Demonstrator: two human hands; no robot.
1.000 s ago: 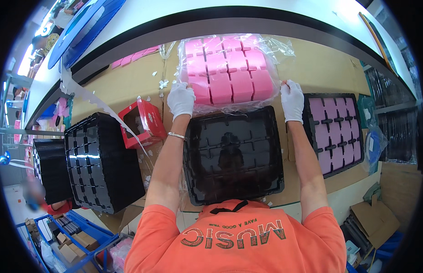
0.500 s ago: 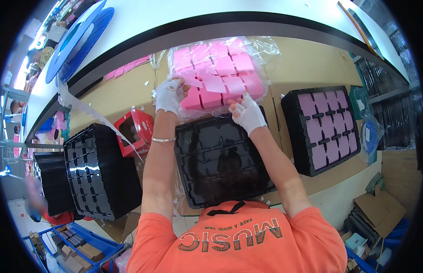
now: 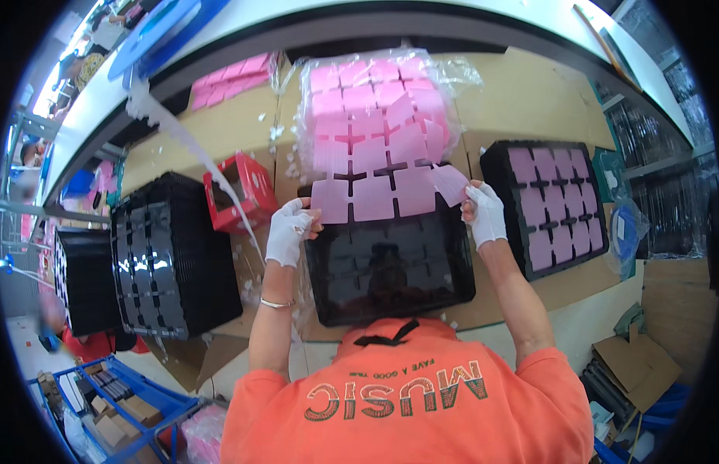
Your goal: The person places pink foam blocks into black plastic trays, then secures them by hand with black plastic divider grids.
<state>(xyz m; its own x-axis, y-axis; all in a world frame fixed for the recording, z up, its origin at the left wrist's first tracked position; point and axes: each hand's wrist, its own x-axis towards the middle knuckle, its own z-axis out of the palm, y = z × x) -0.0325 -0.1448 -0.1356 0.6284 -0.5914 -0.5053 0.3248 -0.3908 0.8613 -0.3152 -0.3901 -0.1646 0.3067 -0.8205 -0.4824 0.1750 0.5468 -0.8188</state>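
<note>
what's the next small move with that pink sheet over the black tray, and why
Probably lower the pink sheet onto the empty black tray and line its squares up with the pockets. The left hand and right hand hold its near corners, and it hangs above the tray's far edge. The tray on the right already holds pink squares in its pockets.

Bright, even light falls from overhead, so colours read clean and shadows stay soft and short. Glare streaks the glossy black tray (image 3: 390, 267) and the stacked black trays (image 3: 170, 255), and the clear plastic wrap (image 3: 452, 73) glints. The fisheye bends the surface (image 3: 529, 100) edge into an arc, with a black vignette around it. The far left rim is overexposed and smeared.
</note>
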